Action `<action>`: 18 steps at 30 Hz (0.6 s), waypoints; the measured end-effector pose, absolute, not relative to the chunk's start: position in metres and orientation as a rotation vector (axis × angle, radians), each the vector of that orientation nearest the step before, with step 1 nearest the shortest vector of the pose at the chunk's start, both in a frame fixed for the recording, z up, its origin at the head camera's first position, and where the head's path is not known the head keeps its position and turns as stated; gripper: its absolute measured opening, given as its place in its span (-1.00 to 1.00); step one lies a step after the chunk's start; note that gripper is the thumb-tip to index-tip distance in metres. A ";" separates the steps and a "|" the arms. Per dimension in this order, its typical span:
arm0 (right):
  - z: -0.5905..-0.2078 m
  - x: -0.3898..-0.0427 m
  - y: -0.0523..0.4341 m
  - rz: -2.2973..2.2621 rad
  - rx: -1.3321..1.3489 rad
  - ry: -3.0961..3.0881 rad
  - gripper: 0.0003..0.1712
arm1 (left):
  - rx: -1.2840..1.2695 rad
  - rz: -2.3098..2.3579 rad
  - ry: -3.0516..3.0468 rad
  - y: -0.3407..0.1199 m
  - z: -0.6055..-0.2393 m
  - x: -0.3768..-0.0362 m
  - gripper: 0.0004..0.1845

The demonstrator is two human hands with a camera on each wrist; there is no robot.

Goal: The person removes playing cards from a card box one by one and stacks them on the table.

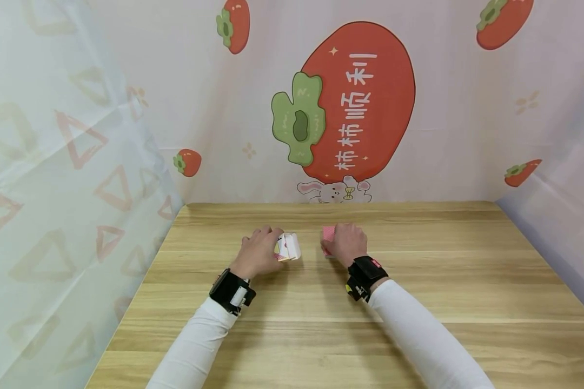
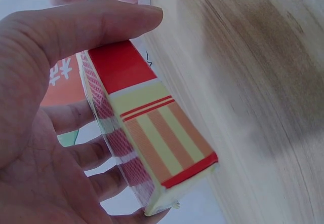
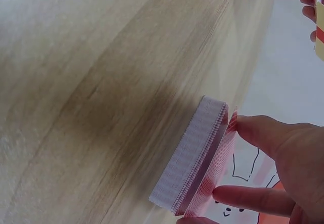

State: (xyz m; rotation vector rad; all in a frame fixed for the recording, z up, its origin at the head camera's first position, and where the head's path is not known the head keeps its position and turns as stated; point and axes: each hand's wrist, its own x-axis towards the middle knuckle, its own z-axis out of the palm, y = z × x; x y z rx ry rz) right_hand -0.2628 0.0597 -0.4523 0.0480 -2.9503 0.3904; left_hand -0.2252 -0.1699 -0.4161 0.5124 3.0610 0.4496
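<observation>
My left hand (image 1: 258,254) grips a playing-card box (image 1: 287,247), thumb on one narrow side and fingers spread along the other. Its white flap stands open toward the right in the head view. In the left wrist view the card box (image 2: 157,127) shows a red band, stripes and a patterned broad face. To the right, my right hand (image 1: 349,244) holds a deck of playing cards (image 1: 328,234) with red-patterned backs. Seen from the right wrist, the deck (image 3: 190,155) shows its white edges close over the table, its top part bent away where the thumb and fingertips pinch it.
Both hands work toward the far side of a wood-grain table (image 1: 311,329). A white cloth backdrop (image 1: 443,162) with printed red fruit hangs behind the table's back edge, and more patterned cloth hangs at the left and right sides.
</observation>
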 end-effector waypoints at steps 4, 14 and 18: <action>-0.453 -0.264 0.059 0.377 0.047 -2.963 -0.49 | 0.512 0.466 3.057 -0.170 -0.416 -0.225 -0.18; -0.455 -0.265 0.059 0.385 0.044 -2.950 -0.46 | 0.511 0.470 3.057 -0.171 -0.416 -0.224 -0.19; -0.456 -0.264 0.059 0.378 0.051 -2.951 -0.45 | 0.512 0.468 3.059 -0.171 -0.416 -0.224 -0.20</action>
